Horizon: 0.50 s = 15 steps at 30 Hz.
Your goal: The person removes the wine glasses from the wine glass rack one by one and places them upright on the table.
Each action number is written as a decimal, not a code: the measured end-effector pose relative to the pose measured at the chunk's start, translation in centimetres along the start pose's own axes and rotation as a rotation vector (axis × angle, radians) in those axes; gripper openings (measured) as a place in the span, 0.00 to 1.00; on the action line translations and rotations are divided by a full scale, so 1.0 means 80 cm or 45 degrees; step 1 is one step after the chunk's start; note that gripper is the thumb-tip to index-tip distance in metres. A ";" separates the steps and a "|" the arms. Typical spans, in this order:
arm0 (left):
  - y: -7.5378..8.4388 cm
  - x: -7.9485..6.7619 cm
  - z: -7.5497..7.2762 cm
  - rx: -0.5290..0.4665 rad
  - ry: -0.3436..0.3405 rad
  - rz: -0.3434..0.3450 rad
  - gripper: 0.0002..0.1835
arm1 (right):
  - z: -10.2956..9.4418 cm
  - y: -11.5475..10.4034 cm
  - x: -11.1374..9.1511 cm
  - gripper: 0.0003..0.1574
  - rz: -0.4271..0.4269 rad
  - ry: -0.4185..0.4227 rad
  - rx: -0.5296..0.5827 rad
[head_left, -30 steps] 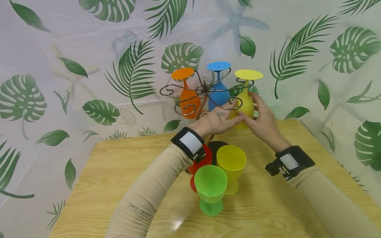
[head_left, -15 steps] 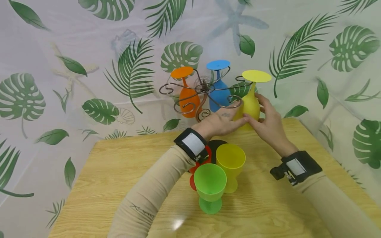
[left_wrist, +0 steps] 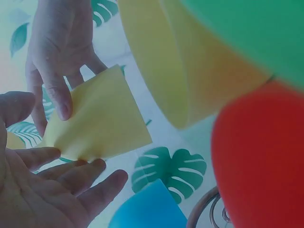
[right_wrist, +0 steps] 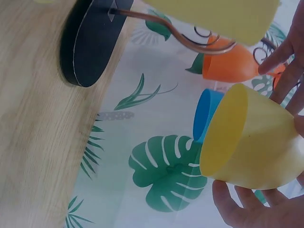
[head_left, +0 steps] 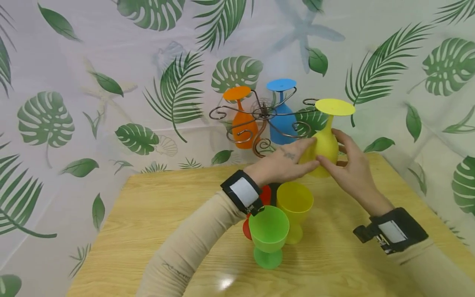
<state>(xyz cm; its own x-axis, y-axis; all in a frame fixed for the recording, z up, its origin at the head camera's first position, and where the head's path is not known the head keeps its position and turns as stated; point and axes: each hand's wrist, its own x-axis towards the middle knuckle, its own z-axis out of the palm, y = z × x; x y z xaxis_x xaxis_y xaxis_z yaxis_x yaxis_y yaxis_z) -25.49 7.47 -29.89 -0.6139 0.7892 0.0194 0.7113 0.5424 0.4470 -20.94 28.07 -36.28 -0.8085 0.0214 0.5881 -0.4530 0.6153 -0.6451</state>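
An upside-down yellow goblet (head_left: 325, 144) is held just right of a curled metal rack (head_left: 264, 110). My right hand (head_left: 356, 173) grips its bowl, thumb on the near side and fingers behind. My left hand (head_left: 283, 163) touches the bowl from the left; in the left wrist view its fingers (left_wrist: 76, 175) lie fairly straight along the bowl. The goblet's foot (head_left: 335, 107) overlaps the end of a rack arm in the head view. An orange goblet (head_left: 245, 128) and a blue goblet (head_left: 283, 123) hang upside down from other arms.
Upright on the wooden table (head_left: 156, 202) stand a green goblet (head_left: 269, 231), another yellow goblet (head_left: 295, 202) and a red goblet (head_left: 247, 229), partly hidden by my left wrist. The rack's black base (right_wrist: 90, 42) is behind them. A leaf-patterned sheet (head_left: 148, 82) covers the wall.
The held yellow goblet has moved right and slightly down, away from the rack arm's hook, and both hands have gone with it. The head view has shifted slightly.
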 end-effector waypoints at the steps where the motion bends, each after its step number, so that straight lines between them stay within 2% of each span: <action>1: 0.002 -0.003 0.001 0.008 0.003 0.025 0.39 | -0.001 -0.001 -0.004 0.46 -0.010 -0.002 0.003; 5: 0.011 -0.015 0.005 0.050 -0.013 0.091 0.39 | -0.008 -0.008 -0.020 0.47 -0.027 0.000 -0.012; 9: 0.020 -0.027 0.006 0.064 -0.012 0.106 0.40 | -0.013 -0.017 -0.030 0.49 -0.028 0.006 -0.004; 15: 0.028 -0.049 0.009 0.034 0.052 0.156 0.40 | -0.021 -0.034 -0.044 0.50 0.017 0.008 0.049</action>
<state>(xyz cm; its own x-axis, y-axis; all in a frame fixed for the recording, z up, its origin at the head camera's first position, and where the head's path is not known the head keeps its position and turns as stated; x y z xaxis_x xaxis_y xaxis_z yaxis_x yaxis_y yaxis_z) -21.22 5.80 -29.57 -0.5348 0.8379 0.1089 0.7904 0.4505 0.4152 -16.23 27.64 -35.73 -0.8121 0.0345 0.5825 -0.4567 0.5839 -0.6712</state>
